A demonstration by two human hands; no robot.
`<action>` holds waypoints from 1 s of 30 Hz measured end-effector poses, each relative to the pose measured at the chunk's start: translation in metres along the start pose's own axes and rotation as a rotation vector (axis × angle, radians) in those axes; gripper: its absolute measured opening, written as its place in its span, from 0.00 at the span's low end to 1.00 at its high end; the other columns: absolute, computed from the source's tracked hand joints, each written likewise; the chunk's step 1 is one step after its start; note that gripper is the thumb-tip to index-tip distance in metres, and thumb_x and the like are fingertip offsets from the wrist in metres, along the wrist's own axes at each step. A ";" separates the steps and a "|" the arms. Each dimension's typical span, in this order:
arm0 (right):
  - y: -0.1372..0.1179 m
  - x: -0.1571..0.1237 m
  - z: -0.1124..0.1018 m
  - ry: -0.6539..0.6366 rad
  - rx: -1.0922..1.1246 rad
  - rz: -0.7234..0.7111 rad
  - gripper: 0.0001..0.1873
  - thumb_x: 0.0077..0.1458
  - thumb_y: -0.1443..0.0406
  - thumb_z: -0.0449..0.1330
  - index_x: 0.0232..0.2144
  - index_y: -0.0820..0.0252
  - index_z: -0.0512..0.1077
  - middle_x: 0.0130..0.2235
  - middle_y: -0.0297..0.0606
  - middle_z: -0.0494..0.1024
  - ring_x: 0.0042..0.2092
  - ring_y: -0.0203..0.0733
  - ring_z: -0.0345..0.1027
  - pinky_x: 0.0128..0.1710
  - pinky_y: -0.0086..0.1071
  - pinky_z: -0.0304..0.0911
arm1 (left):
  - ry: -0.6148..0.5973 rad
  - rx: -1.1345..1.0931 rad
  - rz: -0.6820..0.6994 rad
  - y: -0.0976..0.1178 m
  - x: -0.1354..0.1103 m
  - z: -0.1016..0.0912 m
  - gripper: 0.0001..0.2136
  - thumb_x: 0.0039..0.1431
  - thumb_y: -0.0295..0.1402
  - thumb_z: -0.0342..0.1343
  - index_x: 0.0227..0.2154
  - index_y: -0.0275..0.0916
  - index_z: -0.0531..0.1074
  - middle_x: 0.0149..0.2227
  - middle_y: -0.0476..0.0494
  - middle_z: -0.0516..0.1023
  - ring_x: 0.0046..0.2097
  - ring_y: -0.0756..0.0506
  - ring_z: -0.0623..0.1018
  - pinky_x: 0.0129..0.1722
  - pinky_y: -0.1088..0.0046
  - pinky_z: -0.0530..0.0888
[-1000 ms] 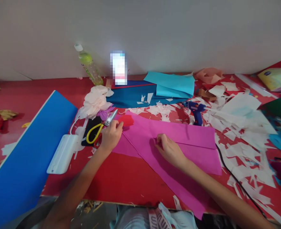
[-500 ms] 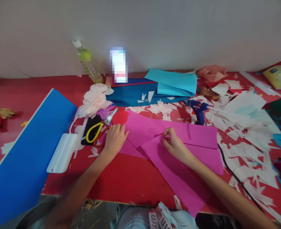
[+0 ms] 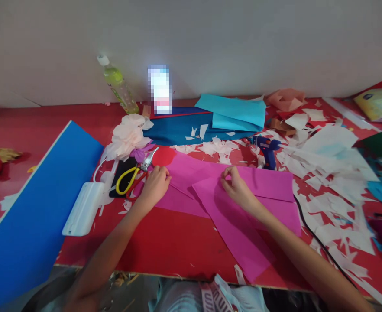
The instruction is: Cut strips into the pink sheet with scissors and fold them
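Note:
Magenta paper [image 3: 233,221] lies across the table in front of me in overlapping sheets, one corner hanging towards the near edge. My left hand [image 3: 157,184] is closed, thumb against curled fingers, on the left part of the magenta paper; a thin raised edge runs rightwards from it. My right hand [image 3: 238,186] pinches the magenta paper near its middle, thumb and forefinger together. Just left of my left hand, scissors [image 3: 129,180] with a yellow and a red handle rest partly on a dark flat object. A red paper circle [image 3: 163,156] sits beyond that hand.
A blue board [image 3: 41,203] and a white power bank [image 3: 83,208] are on the left. Behind stand a bottle [image 3: 121,89] and a lit phone [image 3: 160,89], near a pale paper flower [image 3: 129,136]. A blue glue gun [image 3: 268,151] and white paper scraps [image 3: 330,151] lie right.
My left hand has curled its fingers and drawn slightly nearer, closing on the magenta paper. The near corner of the paper has shifted a little up and left. My right hand stays nearly in place.

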State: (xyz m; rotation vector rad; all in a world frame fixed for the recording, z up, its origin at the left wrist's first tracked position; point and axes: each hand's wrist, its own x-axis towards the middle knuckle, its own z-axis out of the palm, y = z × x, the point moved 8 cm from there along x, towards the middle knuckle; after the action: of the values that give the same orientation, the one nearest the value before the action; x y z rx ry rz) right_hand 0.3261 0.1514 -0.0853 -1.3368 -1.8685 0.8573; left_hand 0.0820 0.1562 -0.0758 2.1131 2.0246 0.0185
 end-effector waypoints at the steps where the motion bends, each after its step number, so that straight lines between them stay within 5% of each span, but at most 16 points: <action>1: -0.001 0.001 -0.001 0.002 0.001 0.000 0.05 0.57 0.68 0.47 0.33 0.54 0.52 0.31 0.39 0.67 0.31 0.44 0.65 0.27 0.38 0.63 | 0.004 0.029 -0.007 0.000 -0.001 0.000 0.08 0.60 0.31 0.51 0.39 0.32 0.68 0.42 0.34 0.73 0.44 0.40 0.75 0.40 0.67 0.69; 9: 0.003 0.003 -0.002 0.032 0.080 0.000 0.06 0.55 0.66 0.49 0.33 0.52 0.52 0.33 0.37 0.64 0.33 0.43 0.63 0.33 0.43 0.65 | -0.154 -0.067 0.007 -0.008 0.007 0.007 0.05 0.61 0.29 0.49 0.35 0.35 0.69 0.37 0.39 0.77 0.39 0.44 0.76 0.37 0.70 0.68; 23: 0.008 0.004 0.002 0.014 0.146 0.038 0.08 0.54 0.64 0.50 0.32 0.52 0.51 0.33 0.36 0.63 0.35 0.44 0.62 0.35 0.43 0.64 | -0.078 0.043 -0.006 0.002 0.001 0.000 0.10 0.61 0.23 0.42 0.37 0.30 0.68 0.39 0.30 0.73 0.43 0.40 0.75 0.42 0.65 0.69; 27: 0.008 0.004 0.004 -0.010 0.154 0.032 0.07 0.55 0.64 0.49 0.33 0.52 0.50 0.34 0.36 0.62 0.35 0.43 0.61 0.35 0.43 0.63 | -0.050 -0.267 -0.021 -0.007 0.001 -0.005 0.06 0.61 0.29 0.44 0.31 0.37 0.65 0.33 0.41 0.73 0.35 0.45 0.75 0.35 0.69 0.69; 30: 0.010 0.004 0.005 -0.011 0.162 0.042 0.07 0.55 0.65 0.49 0.33 0.52 0.50 0.34 0.35 0.62 0.34 0.42 0.60 0.35 0.42 0.62 | -0.177 -0.685 -0.015 -0.010 0.004 0.005 0.04 0.59 0.33 0.48 0.35 0.39 0.63 0.26 0.53 0.68 0.24 0.51 0.71 0.24 0.76 0.67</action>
State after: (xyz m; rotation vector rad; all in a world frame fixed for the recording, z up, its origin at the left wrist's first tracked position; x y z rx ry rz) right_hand 0.3265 0.1571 -0.0953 -1.2776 -1.7449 1.0167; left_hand 0.0730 0.1592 -0.0831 1.6002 1.6155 0.4388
